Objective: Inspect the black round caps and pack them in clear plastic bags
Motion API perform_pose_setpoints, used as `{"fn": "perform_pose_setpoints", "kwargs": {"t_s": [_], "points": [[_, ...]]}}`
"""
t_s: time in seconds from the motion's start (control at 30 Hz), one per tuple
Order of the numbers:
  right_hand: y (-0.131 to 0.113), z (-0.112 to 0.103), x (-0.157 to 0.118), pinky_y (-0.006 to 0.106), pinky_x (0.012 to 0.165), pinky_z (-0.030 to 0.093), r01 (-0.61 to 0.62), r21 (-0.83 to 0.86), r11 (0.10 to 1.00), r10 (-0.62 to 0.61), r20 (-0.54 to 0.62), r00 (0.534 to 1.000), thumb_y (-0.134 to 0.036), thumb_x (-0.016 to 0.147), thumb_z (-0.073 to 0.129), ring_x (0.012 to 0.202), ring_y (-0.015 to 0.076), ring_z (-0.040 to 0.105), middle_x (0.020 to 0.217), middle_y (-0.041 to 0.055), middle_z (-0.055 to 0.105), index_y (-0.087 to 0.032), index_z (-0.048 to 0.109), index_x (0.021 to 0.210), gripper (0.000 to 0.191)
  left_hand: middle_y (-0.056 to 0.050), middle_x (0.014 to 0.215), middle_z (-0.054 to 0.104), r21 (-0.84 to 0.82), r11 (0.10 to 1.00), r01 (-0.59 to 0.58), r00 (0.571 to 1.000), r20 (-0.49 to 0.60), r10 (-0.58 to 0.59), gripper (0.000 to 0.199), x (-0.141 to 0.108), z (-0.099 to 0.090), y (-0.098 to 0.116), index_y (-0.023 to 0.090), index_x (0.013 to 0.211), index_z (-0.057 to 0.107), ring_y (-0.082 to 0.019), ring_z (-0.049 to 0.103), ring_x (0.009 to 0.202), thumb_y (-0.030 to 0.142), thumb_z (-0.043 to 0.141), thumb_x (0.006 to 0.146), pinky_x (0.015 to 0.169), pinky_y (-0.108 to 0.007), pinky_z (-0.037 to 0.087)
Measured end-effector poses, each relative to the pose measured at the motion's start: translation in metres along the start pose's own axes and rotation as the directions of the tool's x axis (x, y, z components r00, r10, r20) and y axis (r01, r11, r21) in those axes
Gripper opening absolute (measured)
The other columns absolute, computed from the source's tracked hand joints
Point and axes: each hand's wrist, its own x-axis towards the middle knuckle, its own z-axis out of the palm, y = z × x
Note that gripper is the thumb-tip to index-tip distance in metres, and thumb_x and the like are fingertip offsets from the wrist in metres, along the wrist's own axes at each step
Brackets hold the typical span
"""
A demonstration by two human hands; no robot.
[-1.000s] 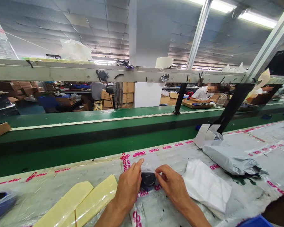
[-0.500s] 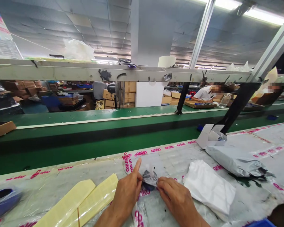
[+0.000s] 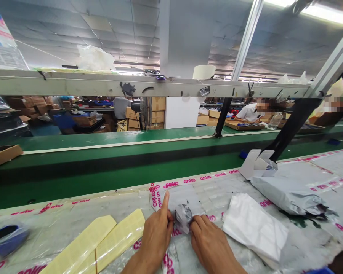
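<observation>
A small dark round item in clear plastic wrap (image 3: 183, 218) is held between my two hands above the plastic-covered table (image 3: 214, 190). My left hand (image 3: 157, 232) pinches its left side with thumb and curled fingers, while the index finger points up and away. On the right side, my right hand (image 3: 210, 238) has its fingers bent together at the edge of the wrap. What exactly is inside the wrap cannot be made out. Yellow paper strips (image 3: 82, 243) lie left of my left hand, and a stack of white bags (image 3: 254, 224) lies right of my right hand.
A grey plastic bag (image 3: 288, 194) and an open white box (image 3: 257, 164) stand at the right. At the far left lies a blue item in plastic (image 3: 7, 239). Behind the table runs a green conveyor belt (image 3: 103, 175), under a metal shelf beam (image 3: 88, 88). A person sits beyond it.
The wrapped item has turned and now shows a rounder shape between my hands. My fingers have shifted slightly around it, and the camera view has moved a little.
</observation>
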Motion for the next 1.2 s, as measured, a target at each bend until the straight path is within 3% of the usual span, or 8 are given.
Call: {"fn": "perform_pose_setpoints", "kwargs": {"t_s": [0.17,0.33,0.47,0.63,0.73,0.83,1.0,1.2], "points": [[-0.006,-0.011,0.015,0.043,0.065,0.054,-0.081,0.011,0.997,0.079,0.083,0.993,-0.002,0.067,0.063,0.08,0.0345,0.068,0.082,0.0107,0.07,-0.017,0.07,0.079,0.02,-0.001,0.094,0.069,0.032,0.999,-0.033,0.999,-0.04,0.034,0.097,0.005,0.006,-0.002,0.029,0.161,0.007,-0.025,0.062,0.091,-0.003,0.049,0.08,0.088,-0.043,0.05],[0.007,-0.036,0.018,0.035,0.066,0.052,-0.126,0.099,0.987,0.108,0.174,0.979,-0.005,0.073,0.061,0.082,0.0277,0.071,0.085,0.0035,0.072,-0.024,0.066,0.083,0.022,-0.002,0.101,0.066,-0.007,0.996,-0.09,0.995,-0.03,0.09,0.105,-0.001,0.003,-0.004,0.029,0.16,-0.001,-0.025,0.061,0.095,-0.002,0.052,0.075,0.09,-0.044,0.051],[0.022,-0.049,0.009,0.039,0.071,0.054,-0.38,0.253,0.89,0.301,0.301,0.905,-0.02,0.088,0.052,0.084,0.0283,0.074,0.088,0.0039,0.075,-0.025,0.058,0.1,0.014,-0.006,0.118,0.064,-0.116,0.988,-0.097,0.993,-0.076,0.089,0.107,-0.01,-0.006,0.002,0.033,0.159,-0.004,-0.026,0.062,0.104,0.006,0.06,0.077,0.094,-0.047,0.053],[0.027,-0.014,-0.009,0.046,0.101,0.052,-0.299,0.56,0.772,0.284,0.116,0.952,-0.026,0.096,0.042,0.126,0.0268,0.061,0.138,0.0117,0.063,-0.025,0.036,0.145,0.05,-0.008,0.143,0.055,-0.206,0.974,-0.098,0.992,-0.093,0.08,0.101,-0.008,-0.005,0.006,0.034,0.16,-0.003,-0.026,0.053,0.131,0.012,0.06,0.084,0.112,-0.052,0.043],[0.022,0.016,-0.018,0.049,0.109,0.047,-0.211,0.627,0.75,0.227,0.055,0.972,-0.018,0.094,0.038,0.132,0.0246,0.056,0.145,0.014,0.058,-0.023,0.019,0.156,0.065,-0.01,0.14,0.06,-0.2,0.976,-0.084,0.996,-0.023,0.08,0.103,-0.005,0.0,0.006,0.031,0.16,-0.002,-0.027,0.055,0.13,0.012,0.063,0.083,0.113,-0.055,0.042],[0.016,0.032,-0.021,0.053,0.111,0.045,-0.173,0.569,0.804,0.183,0.04,0.982,-0.013,0.088,0.042,0.135,0.0285,0.052,0.147,0.0173,0.054,-0.018,0.027,0.155,0.07,-0.012,0.136,0.064,-0.13,0.987,-0.09,0.995,0.027,0.095,0.106,-0.005,0.003,0.007,0.027,0.159,-0.004,-0.028,0.054,0.132,0.01,0.065,0.081,0.116,-0.061,0.034],[0.01,0.026,-0.018,0.051,0.105,0.049,-0.231,0.523,0.82,0.218,0.088,0.972,-0.019,0.09,0.045,0.125,0.03,0.059,0.139,0.0206,0.059,-0.01,0.03,0.155,0.067,-0.011,0.138,0.063,-0.11,0.989,-0.099,0.992,0.071,0.108,0.108,-0.004,0.004,0.003,0.025,0.159,-0.003,-0.028,0.054,0.134,0.009,0.067,0.078,0.122,-0.062,0.023],[0.007,0.013,-0.005,0.05,0.099,0.052,-0.33,0.519,0.789,0.317,0.116,0.941,-0.027,0.087,0.053,0.115,0.0327,0.064,0.128,0.0193,0.066,-0.007,0.041,0.149,0.066,-0.012,0.123,0.069,-0.223,0.972,0.075,0.995,0.083,-0.057,0.092,0.005,-0.009,0.015,0.016,0.159,0.018,-0.031,0.061,0.118,0.025,0.068,0.082,0.106,-0.048,0.041]]}}
